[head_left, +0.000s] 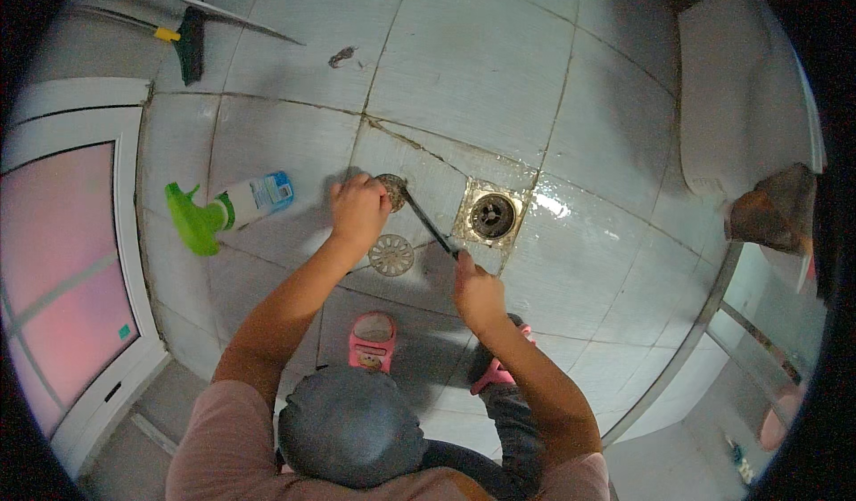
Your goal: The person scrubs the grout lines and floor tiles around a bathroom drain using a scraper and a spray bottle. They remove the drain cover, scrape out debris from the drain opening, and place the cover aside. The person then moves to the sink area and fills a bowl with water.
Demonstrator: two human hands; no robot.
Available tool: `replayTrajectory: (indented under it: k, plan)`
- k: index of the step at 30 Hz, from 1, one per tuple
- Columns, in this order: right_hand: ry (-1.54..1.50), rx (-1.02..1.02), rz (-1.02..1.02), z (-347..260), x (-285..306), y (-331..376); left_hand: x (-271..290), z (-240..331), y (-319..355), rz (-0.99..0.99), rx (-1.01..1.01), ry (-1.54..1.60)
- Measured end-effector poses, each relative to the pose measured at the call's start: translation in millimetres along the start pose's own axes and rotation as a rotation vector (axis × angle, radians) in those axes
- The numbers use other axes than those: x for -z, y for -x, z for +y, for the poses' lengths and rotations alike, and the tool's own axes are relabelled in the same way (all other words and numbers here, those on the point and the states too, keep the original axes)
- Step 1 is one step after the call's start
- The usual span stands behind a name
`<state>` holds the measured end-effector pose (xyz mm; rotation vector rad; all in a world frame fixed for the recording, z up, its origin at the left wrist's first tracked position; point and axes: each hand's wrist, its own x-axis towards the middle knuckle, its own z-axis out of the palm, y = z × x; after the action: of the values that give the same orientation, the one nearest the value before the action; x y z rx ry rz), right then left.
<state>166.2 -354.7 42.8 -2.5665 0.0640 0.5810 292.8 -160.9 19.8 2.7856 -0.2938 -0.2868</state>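
My left hand [359, 207] is closed on the edge of a small round metal drain piece [390, 193], pressing it near the floor tiles. In my right hand [479, 291] is a slim black-handled tool [431, 222], slanting up and left. Its far end meets the drain piece; what that end looks like is too small to tell. Just below lies a round slotted drain grate [390, 255], flat on the tiles. To the right, the floor drain [492, 216] sits uncovered in its stained square frame [470, 194].
A spray bottle [250, 199] with a green trigger lies on its side at the left. Beyond it rests a dark squeegee head [189, 46] on a pole. A white-framed door [130, 225] stands left. Wet tiles [571, 211] shine right of the drain. Pink slippers [372, 340] are below.
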Motion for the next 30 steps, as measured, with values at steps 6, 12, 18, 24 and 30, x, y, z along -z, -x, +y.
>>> replayTrajectory:
  k: [6,12,18,24,30]
  plan:
    - [-0.049,0.02,0.042,-9,26,-6,-5,-6,-1,0.021,-0.04,-0.032]
    - [-0.222,-0.144,0.072,-4,45,-11,15,-7,-6,-0.115,-0.075,0.062]
    - [-0.529,-0.095,0.018,2,7,7,19,-1,11,-0.034,-0.057,-0.017]
    - [-0.235,0.044,0.014,-19,12,7,17,0,15,-0.036,-0.067,-0.003]
    - [-0.167,-0.051,0.054,-7,24,1,15,-1,17,-0.069,-0.069,-0.056]
